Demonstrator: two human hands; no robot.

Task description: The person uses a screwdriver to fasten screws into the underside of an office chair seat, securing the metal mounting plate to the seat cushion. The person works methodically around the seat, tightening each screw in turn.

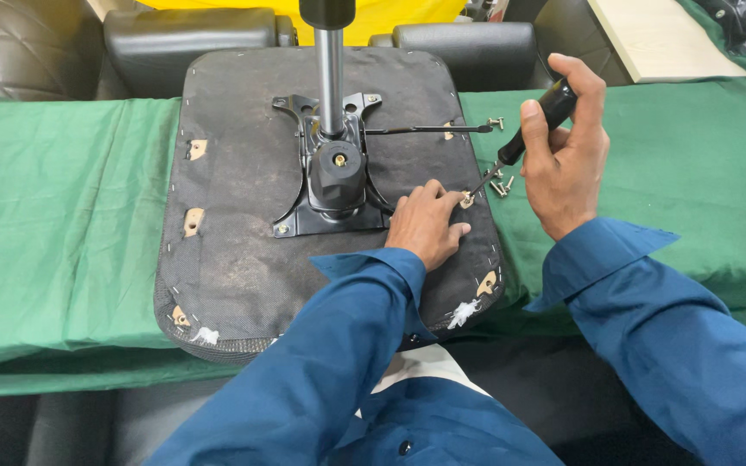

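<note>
Nearest the camera, 2 blue sleeves [338, 362], cut off by the lower edge. Just beyond, left hand [426, 226] pressed flat and unclenched on the upturned seat base [235, 259], fingertips beside a small fastener [466, 199] too tiny to make out. To its right, right hand [565, 151] clenched around the black handle of a screwdriver [524, 138], shaft slanting down to that fastener, tip hidden against it. Loose screws [501, 184] scattered on the green cloth [62, 216] just beside the seat's right edge, number unclear. Mid-seat, black metal mounting plate [330, 185] with chrome column [331, 78] rising out of frame. Farther back, dark armrests [192, 39] and a pale board [658, 39], both cropped.
</note>
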